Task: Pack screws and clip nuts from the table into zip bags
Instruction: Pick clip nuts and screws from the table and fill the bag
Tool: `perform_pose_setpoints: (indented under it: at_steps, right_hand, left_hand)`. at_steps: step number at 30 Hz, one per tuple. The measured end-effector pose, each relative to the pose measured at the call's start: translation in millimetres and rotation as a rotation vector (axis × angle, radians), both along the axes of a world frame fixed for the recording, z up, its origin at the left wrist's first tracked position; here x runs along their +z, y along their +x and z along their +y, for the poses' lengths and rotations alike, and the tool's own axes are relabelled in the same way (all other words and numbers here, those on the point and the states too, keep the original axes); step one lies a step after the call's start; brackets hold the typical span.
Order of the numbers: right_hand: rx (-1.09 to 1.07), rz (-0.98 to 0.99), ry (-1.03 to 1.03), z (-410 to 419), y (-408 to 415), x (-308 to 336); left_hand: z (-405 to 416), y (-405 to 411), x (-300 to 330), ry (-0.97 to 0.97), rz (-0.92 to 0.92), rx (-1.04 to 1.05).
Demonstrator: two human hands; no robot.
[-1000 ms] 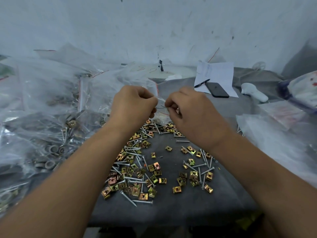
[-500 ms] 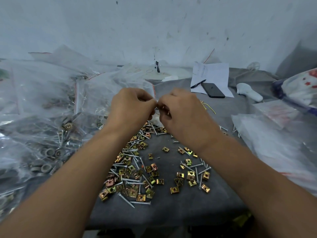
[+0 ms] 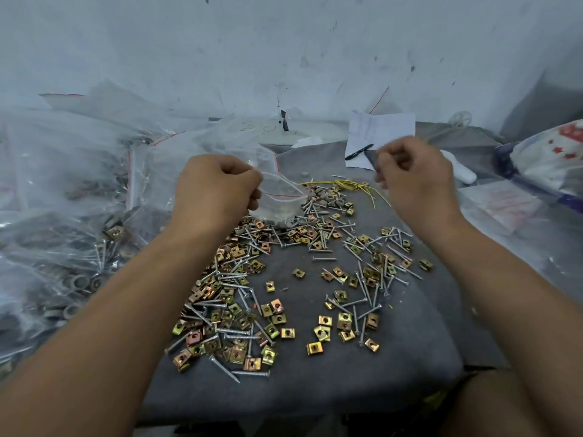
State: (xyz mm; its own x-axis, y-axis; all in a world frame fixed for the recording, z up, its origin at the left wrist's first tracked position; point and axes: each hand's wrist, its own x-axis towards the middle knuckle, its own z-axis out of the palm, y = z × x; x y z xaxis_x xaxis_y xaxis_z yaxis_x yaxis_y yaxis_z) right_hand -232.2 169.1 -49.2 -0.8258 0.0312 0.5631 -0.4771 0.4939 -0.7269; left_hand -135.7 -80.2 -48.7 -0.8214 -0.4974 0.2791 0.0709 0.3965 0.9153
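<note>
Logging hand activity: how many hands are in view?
2. Left hand grips the small zip bag above the screws; right hand hovers apart, near the paper, fingers curled.
</note>
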Motion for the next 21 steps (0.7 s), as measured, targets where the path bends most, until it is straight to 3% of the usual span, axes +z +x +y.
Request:
perform_pose_setpoints:
  at_steps: [5,12,21]
  right_hand:
    - [-0.013,-0.113,0.320,21.0,-41.0,-36.9]
    - [0.139,-0.136,0.673,-12.2,-59.7,-57.2]
    - [0.109,-0.129,0.732,-23.5,-76.3,-54.3]
  left_hand:
    - [-3.6,-1.0,2.8,0.085,0.112,0.051]
    - [-1.9,3.5,2.8,0.001,0.136,0.046]
    - [-7.0,4.8,0.9,0.004,0.085,0.037]
